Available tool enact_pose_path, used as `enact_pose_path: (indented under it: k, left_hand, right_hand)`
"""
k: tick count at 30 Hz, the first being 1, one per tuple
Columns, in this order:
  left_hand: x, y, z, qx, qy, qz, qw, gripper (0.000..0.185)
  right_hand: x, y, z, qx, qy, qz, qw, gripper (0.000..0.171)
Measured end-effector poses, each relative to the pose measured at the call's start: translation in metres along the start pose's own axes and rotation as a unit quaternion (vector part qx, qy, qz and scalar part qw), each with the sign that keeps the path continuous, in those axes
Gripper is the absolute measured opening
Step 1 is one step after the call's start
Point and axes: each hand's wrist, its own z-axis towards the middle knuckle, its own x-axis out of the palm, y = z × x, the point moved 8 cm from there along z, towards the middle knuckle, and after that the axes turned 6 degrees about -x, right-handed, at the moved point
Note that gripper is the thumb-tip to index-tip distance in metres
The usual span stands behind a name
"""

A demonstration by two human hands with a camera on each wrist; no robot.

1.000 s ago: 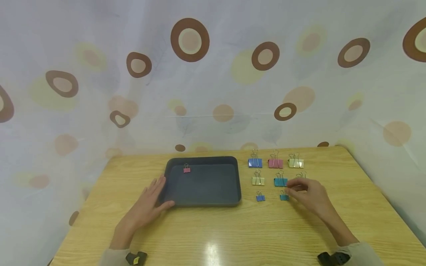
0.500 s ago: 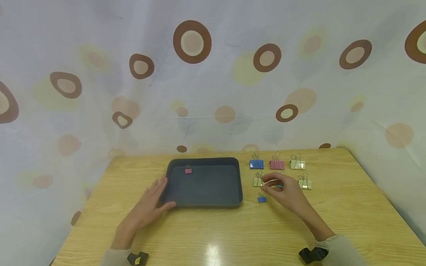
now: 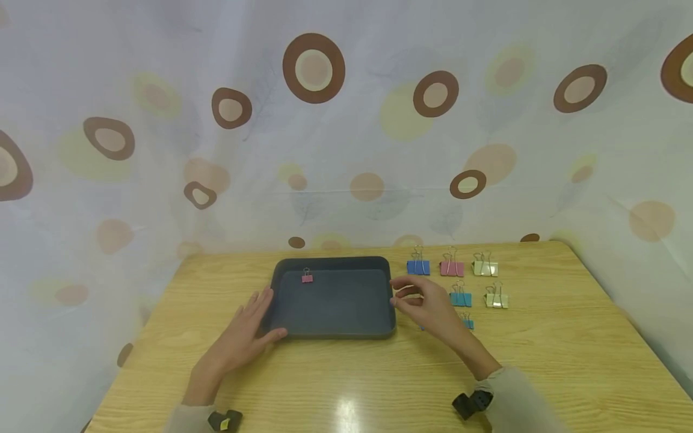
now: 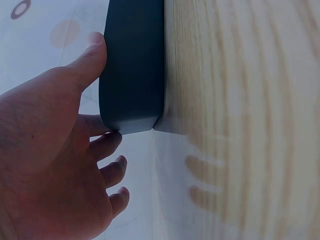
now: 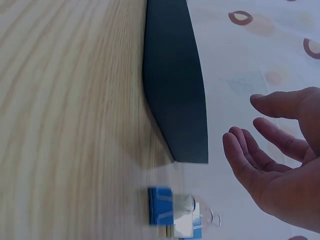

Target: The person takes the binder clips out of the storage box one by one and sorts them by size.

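A dark grey tray (image 3: 341, 308) lies on the table, with a small pink binder clip (image 3: 307, 279) inside near its back left. My left hand (image 3: 238, 337) rests against the tray's left side, thumb at the front edge and fingers along the side. My right hand (image 3: 433, 310) is by the tray's right rim. In the right wrist view, its thumb and fingers are spread apart with nothing between them. Beneath that hand, a small blue binder clip (image 5: 161, 206) and a pale yellow binder clip (image 5: 184, 220) stand beside the tray; in the head view the hand mostly hides them.
Right of the tray stand a large blue clip (image 3: 418, 267), a large pink clip (image 3: 452, 268) and a pale yellow clip (image 3: 485, 268) at the back. Nearer are a teal clip (image 3: 461, 299), another yellow clip (image 3: 497, 300) and a small teal clip (image 3: 468, 324). A patterned curtain (image 3: 335, 144) hangs behind.
My right hand has moved left from beside the small teal clip, over the small blue and yellow clips, to the tray's right rim. The left hand stays against the tray.
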Motion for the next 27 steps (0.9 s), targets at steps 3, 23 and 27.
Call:
enact_pose_path:
  k: [3,23,27]
  left_hand:
    - [0.001,0.001,0.0,0.0,0.001,0.0,1.0,0.091]
    - [0.001,0.004,0.001,0.0,-0.002,0.005,1.0,0.09]
    - [0.001,0.004,0.001,-0.002,-0.003,0.008,1.0,0.091]
  right_hand:
    - [0.011,0.003,0.008,-0.011,0.004,0.003,1.0,0.034]
    - [0.078,0.013,0.057,-0.026,0.018,-0.01,0.999,0.04]
    - [0.093,0.014,0.066,-0.022,0.02,-0.015,0.999,0.04]
